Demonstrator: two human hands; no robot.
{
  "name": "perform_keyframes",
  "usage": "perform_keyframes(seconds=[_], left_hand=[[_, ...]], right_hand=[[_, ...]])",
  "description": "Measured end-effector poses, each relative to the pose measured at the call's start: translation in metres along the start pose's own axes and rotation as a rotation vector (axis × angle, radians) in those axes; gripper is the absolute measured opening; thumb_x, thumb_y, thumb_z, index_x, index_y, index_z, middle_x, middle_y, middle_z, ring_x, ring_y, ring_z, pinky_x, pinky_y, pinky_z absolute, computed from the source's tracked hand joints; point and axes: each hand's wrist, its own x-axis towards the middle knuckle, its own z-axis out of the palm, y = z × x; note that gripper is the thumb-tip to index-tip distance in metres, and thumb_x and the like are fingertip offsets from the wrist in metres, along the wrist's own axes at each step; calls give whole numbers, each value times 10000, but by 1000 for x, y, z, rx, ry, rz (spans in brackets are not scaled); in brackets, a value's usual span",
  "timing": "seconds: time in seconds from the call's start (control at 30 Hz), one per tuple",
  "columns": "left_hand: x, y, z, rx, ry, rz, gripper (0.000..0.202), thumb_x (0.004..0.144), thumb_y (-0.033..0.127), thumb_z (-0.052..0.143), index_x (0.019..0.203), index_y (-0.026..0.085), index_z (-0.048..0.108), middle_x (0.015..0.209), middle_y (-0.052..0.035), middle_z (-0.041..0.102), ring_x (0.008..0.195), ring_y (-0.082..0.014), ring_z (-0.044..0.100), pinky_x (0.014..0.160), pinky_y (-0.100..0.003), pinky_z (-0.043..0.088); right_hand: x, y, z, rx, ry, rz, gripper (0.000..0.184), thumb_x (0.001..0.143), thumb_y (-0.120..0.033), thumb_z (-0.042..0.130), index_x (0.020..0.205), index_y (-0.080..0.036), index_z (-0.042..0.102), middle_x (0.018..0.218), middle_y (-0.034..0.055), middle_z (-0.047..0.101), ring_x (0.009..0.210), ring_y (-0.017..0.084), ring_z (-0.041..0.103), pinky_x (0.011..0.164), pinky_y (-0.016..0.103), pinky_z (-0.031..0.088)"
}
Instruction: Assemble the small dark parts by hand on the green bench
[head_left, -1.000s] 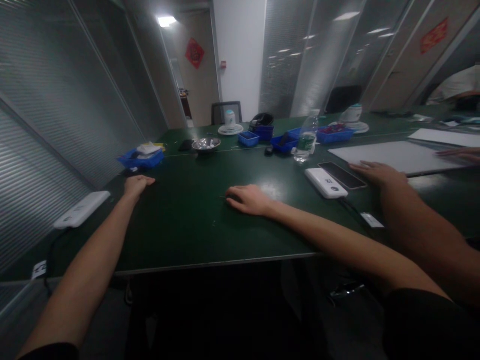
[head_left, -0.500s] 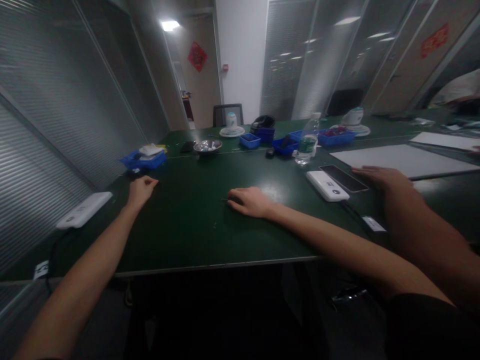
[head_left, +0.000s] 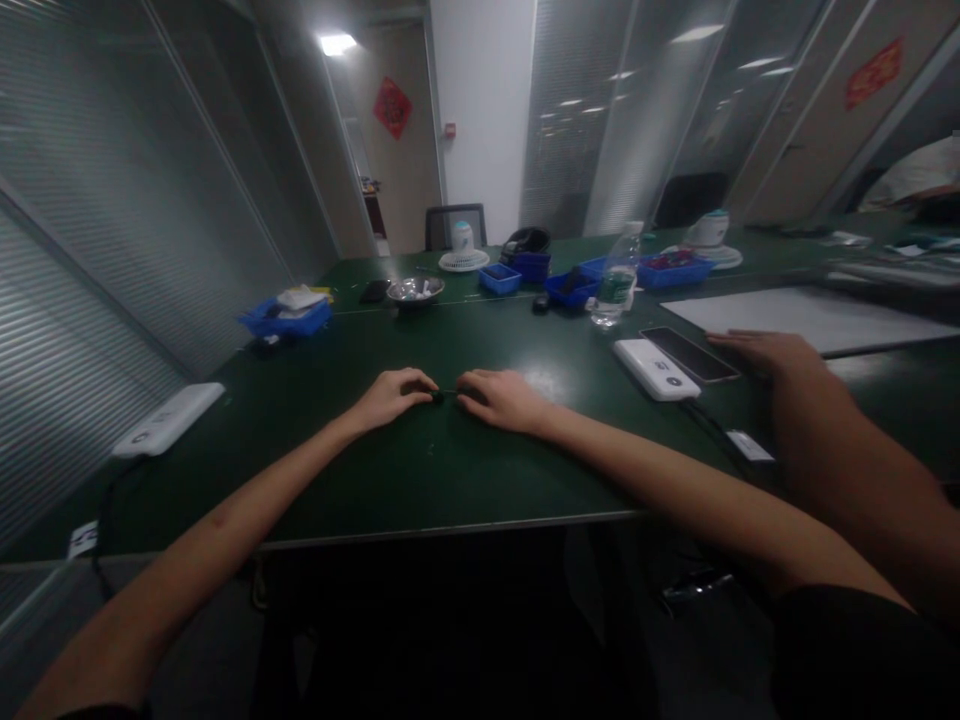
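My left hand is low over the green table, thumb and fingers closed on a small dark, roundish piece. Facing it from the right, my right hand rests on the tabletop with its fingers curled. A thin, pin-like rod sticks out of the right fingertips toward the dark piece. The two sets of fingertips are a short distance apart. Whether the rod touches the dark piece I cannot tell. Exactly what kind of things these are is too small to make out.
A co-worker's hand lies at the right by a dark flat panel and a white power bank. Another white power bank is at left. Farther back are a metal bowl, blue trays and a water bottle.
My left hand has moved right from near the left blue tray to the middle, bringing the small dark piece up to the rod. My right hand has stayed almost still.
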Motion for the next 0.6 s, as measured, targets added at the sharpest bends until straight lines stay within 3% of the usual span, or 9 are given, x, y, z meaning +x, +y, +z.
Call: perform_keyframes(seconds=[0.3, 0.6], left_hand=[[-2, -2, 1, 3, 45, -2, 288, 940, 345, 684, 1205, 256, 756, 1168, -83, 747, 1034, -257, 691, 921, -418, 542], [-2, 2, 8, -4, -17, 65, 273, 977, 392, 660, 1188, 257, 768, 1159, -74, 743, 1069, -258, 675, 978, -426, 520]], right_hand=[[-1, -1, -2, 23, -13, -22, 349, 1076, -417, 504, 1316, -196, 625, 1187, 89, 704, 798, 161, 639, 704, 290, 433], [1, 0, 0, 28, -35, -71, 352, 1082, -417, 496, 1332, -207, 625, 1199, 94, 701, 860, 182, 665, 737, 300, 455]])
